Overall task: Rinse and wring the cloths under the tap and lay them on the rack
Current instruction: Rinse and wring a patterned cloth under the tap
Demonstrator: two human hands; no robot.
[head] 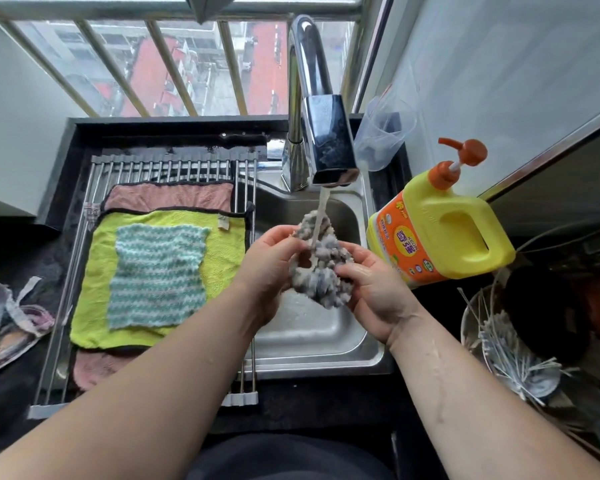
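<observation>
The rack point(174, 168) lies over the left of the sink point(326, 362), 3 cloths point(158, 275) stacked on it. The tap point(326, 140) stands at the sink's far edge, a bunched cloth point(321, 268) under it. Right of the sink, a bottle point(440, 226) stands on the surface point(291, 403), a cup point(383, 133) behind it.

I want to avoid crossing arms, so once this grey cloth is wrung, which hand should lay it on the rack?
Probably the left. The left hand grips the grey cloth on the side nearest the rack, which lies left of the sink. The right hand would have to reach across.
</observation>
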